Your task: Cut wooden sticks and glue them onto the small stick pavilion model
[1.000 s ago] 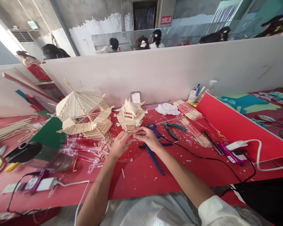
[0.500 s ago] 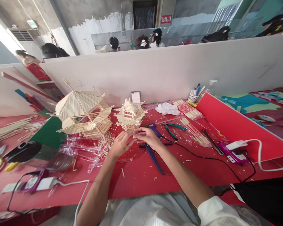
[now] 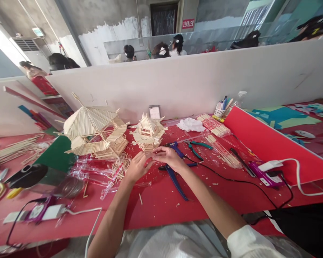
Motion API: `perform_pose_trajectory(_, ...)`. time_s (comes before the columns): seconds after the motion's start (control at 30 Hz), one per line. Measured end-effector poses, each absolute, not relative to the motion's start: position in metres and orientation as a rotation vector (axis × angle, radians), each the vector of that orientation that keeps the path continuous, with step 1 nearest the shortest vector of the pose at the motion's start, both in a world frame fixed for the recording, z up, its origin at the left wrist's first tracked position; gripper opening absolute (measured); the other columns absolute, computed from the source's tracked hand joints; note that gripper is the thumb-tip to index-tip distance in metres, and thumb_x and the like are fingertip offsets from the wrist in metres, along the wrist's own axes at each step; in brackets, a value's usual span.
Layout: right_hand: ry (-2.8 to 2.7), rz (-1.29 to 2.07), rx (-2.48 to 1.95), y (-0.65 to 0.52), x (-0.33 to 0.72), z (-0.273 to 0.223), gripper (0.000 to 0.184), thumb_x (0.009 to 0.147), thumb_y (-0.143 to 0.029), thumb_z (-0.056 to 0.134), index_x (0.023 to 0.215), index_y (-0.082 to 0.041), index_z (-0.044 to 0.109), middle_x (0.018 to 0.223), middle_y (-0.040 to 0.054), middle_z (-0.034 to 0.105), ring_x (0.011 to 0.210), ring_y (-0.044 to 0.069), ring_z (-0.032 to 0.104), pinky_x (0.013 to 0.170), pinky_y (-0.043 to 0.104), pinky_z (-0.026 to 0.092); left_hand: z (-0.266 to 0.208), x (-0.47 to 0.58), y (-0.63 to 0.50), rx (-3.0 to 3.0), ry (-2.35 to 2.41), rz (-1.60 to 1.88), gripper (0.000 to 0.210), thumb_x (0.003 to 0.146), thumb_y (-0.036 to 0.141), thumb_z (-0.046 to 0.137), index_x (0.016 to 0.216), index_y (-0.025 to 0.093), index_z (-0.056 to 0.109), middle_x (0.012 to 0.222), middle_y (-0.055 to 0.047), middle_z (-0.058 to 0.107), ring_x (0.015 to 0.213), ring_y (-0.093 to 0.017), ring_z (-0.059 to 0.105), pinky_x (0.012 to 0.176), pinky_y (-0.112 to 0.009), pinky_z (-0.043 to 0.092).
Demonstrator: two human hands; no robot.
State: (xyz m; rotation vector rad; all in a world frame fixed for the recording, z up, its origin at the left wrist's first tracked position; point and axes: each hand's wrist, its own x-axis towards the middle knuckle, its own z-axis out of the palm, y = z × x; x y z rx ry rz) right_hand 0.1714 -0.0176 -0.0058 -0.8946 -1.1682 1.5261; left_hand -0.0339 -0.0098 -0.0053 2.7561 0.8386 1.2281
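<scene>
My left hand (image 3: 138, 165) and my right hand (image 3: 169, 157) meet fingertip to fingertip just in front of a small tiered pavilion model (image 3: 148, 133) made of wooden sticks. Both hands are closed in a pinch; whatever lies between the fingertips is too small or hidden to name. Under my right wrist lie blue-handled pliers (image 3: 175, 182), and a blue glue gun (image 3: 174, 146) rests just behind that hand. To the left of my left hand is a heap of short cut sticks (image 3: 120, 168). Further left stands a larger stick pavilion (image 3: 93, 130) with a ribbed roof.
Green-handled pliers (image 3: 197, 148) and packs of wooden sticks (image 3: 223, 150) lie to the right, beside a red board (image 3: 274, 147). Power strips (image 3: 266, 175) with cables sit at both sides. A clear bottle (image 3: 54, 181) lies at the left. A white partition (image 3: 177, 82) closes the back.
My hands stay almost in place; the right fingers have drawn slightly closer to the left ones. A small pale piece between the fingertips no longer shows. The view has shifted a little.
</scene>
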Motion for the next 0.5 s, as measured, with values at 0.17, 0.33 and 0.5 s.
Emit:
perform_pose_trajectory(0.17, -1.185, 1.491, -0.913, -0.0170, 0.1698, -0.0093, 0.042, 0.060, -0.037, 0.095, 0.090, -0.020, 0.071, 0.074, -0.0005, 0.076, 0.066, 0.017, 0.071, 0.067, 0.027, 0.054, -0.0077, -0.0353, -0.0090, 2.813, 0.822, 1.191, 0.022, 0.100, 0.028, 0.061, 0.121, 0.022, 0.062, 0.098, -0.007, 0.076, 0.087, -0.022, 0.071, 0.081, -0.036, 0.058)
perform_pose_trajectory(0.33, -1.183, 1.469, -0.907, -0.0183, 0.1683, -0.0052, 0.042, 0.059, -0.036, 0.095, 0.084, -0.021, 0.064, 0.071, -0.0028, 0.073, 0.065, 0.016, 0.069, 0.065, 0.026, 0.052, -0.0087, -0.0339, -0.0096, 2.819, 0.784, 1.245, 0.024, 0.100, 0.026, 0.062, 0.123, 0.022, 0.062, 0.099, -0.007, 0.077, 0.087, -0.022, 0.071, 0.080, -0.035, 0.057)
perform_pose_trajectory(0.5, -1.184, 1.444, -0.906, -0.0202, 0.1682, -0.0011, 0.041, 0.059, -0.035, 0.094, 0.083, -0.022, 0.063, 0.072, -0.0032, 0.072, 0.065, 0.016, 0.068, 0.063, 0.026, 0.050, -0.0061, -0.0320, -0.0116, 2.799, 0.763, 1.287, 0.027, 0.099, 0.027, 0.064, 0.126, 0.024, 0.061, 0.098, -0.006, 0.077, 0.083, -0.020, 0.071, 0.078, -0.034, 0.057)
